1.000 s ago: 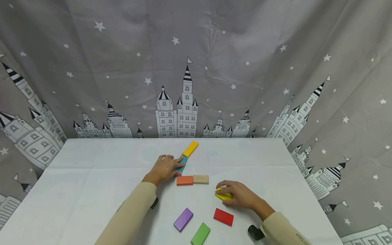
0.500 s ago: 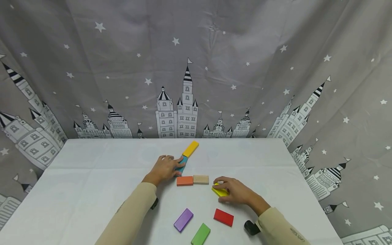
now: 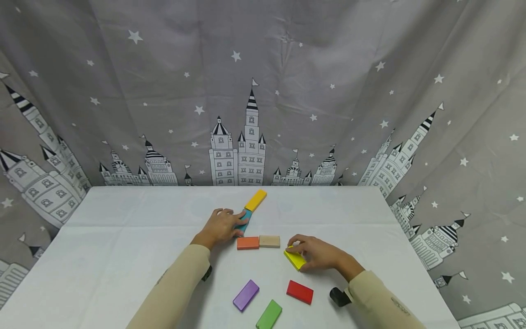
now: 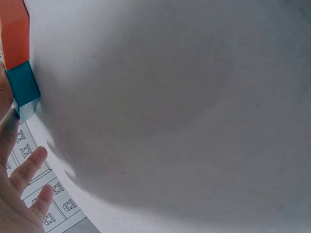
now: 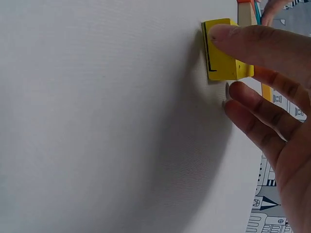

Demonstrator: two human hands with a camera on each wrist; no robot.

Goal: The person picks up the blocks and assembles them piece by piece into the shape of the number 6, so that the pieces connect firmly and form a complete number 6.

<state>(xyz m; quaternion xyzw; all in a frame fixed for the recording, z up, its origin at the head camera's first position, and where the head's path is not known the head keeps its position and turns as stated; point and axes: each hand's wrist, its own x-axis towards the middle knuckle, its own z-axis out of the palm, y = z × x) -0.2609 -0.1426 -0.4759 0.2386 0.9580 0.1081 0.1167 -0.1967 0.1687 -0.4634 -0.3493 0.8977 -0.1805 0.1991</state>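
Note:
In the head view my left hand [image 3: 222, 225] holds a blue block [image 3: 245, 219] between thumb and index finger on the white table. The blue block's far end meets an orange-yellow block [image 3: 256, 200]; its near end lies close to an orange block [image 3: 248, 243]. A tan block [image 3: 269, 241] touches the orange one end to end. Right of the tan block, my right hand [image 3: 320, 252] grips a bright yellow block [image 3: 295, 259], set at a slant. In the right wrist view the thumb [image 5: 257, 43] presses this yellow block, partly covering it.
Nearer the front of the table [image 3: 135, 256] lie a purple block [image 3: 246, 295], a green block [image 3: 269, 314] and a red block [image 3: 300, 292], apart from one another. A grey curtain [image 3: 312, 55] printed with castles and stars hangs behind the table's far edge.
My right hand has shifted the yellow block slightly left and away from me, towards the tan block, and turned it to a steeper slant. The left hand and other blocks stay put.

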